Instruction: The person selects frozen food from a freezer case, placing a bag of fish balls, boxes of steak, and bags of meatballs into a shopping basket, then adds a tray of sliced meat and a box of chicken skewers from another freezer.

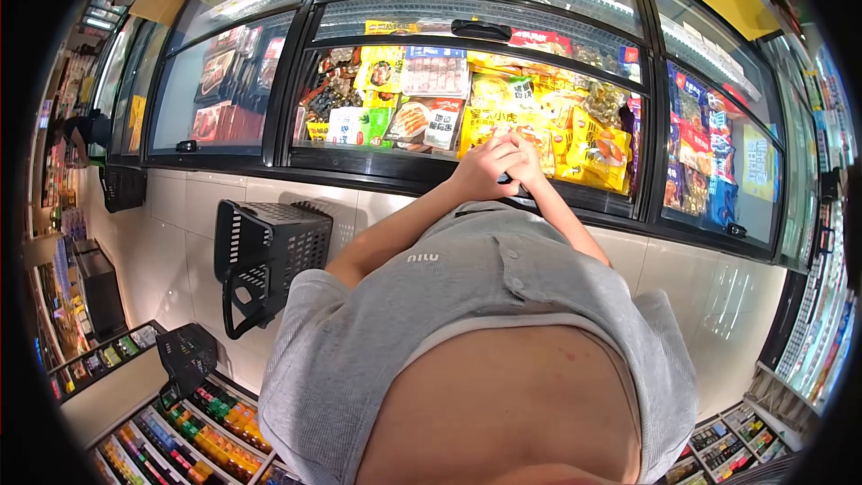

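My left hand and my right hand are clasped together in front of my waist, with the fingers folded over each other. A small dark patch shows beneath them, too covered to identify. Just beyond is a black-framed chest freezer filled with packaged food. A yellow food bag, a grey-and-white pack with a picture of food and a green-and-white bag lie inside. Neither hand visibly touches these packs.
A black shopping basket stands on the tiled floor at my left. Another dark basket is behind it. The freezer's sliding glass has a black handle. Bottle shelves stand behind me.
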`<state>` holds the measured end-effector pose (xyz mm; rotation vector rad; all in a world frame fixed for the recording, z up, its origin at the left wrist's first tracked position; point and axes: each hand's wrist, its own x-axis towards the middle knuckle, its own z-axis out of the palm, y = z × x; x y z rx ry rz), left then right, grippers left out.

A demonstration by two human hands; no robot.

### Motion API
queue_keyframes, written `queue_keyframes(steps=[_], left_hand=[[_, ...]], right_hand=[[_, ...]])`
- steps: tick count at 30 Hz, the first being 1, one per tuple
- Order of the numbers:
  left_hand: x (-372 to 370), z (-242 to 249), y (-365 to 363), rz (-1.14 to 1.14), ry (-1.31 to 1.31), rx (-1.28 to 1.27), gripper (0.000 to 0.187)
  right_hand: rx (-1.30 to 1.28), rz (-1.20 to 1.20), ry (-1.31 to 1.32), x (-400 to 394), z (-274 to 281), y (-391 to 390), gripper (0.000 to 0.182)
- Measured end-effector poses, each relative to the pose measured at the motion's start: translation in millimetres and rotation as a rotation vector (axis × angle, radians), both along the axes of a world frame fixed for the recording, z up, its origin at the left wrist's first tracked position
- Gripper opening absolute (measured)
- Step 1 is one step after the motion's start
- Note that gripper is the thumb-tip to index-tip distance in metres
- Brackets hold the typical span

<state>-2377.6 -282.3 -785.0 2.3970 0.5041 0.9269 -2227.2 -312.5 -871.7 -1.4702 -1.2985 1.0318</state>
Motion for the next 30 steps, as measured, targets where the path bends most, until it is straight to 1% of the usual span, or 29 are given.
queue_keyframes(steps=[2,5,8,11,14,17,20,23,26,29,30], left_hand=[[1.3,-1.0,0.5,0.022,-0.023,0.062,0.037],[7.3,-6.6,-0.4,0.037,-0.09,0.088,0.033],[10.1,-11.8,1.4,0.021,-0.124,0.076,0.031],[12.1,-15.6,4.8,-0.024,-0.126,0.051,0.031],[10.4,-14.9,5.8,-0.055,-0.108,-0.028,0.033],[9.0,-5.7,3.2,-0.077,-0.081,-0.081,0.037],[9.2,1.3,3.1,-0.098,-0.071,-0.093,0.041],[9.7,-1.8,2.0,-0.082,-0.077,-0.105,0.045],[8.9,-9.8,2.2,-0.057,-0.052,-0.101,0.046],[10.6,-21.4,4.9,-0.042,-0.063,-0.08,0.041],[11.8,-22.7,6.7,-0.042,-0.076,-0.072,0.039]], right_hand=[[0.053,0.073,-0.188,3.6,6.0,0.0,0.016],[-0.087,0.031,-0.019,8.0,-24.3,5.9,0.013],[-0.089,-0.008,0.03,5.5,-11.3,4.4,0.013],[-0.043,-0.055,-0.053,10.6,-18.0,0.0,0.015],[-0.009,-0.045,-0.02,9.6,-7.2,-5.6,0.019],[0.031,-0.153,0.252,4.5,-1.2,-3.1,0.02],[-0.063,-0.222,0.328,6.3,-3.7,-1.9,0.017],[-0.065,-0.21,0.282,5.8,7.6,-2.4,0.015],[-0.044,-0.131,0.099,8.8,-2.0,-0.9,0.015],[-0.153,-0.168,0.293,8.9,-0.7,0.4,0.018],[-0.192,-0.17,0.403,8.8,3.1,0.9,0.019]])
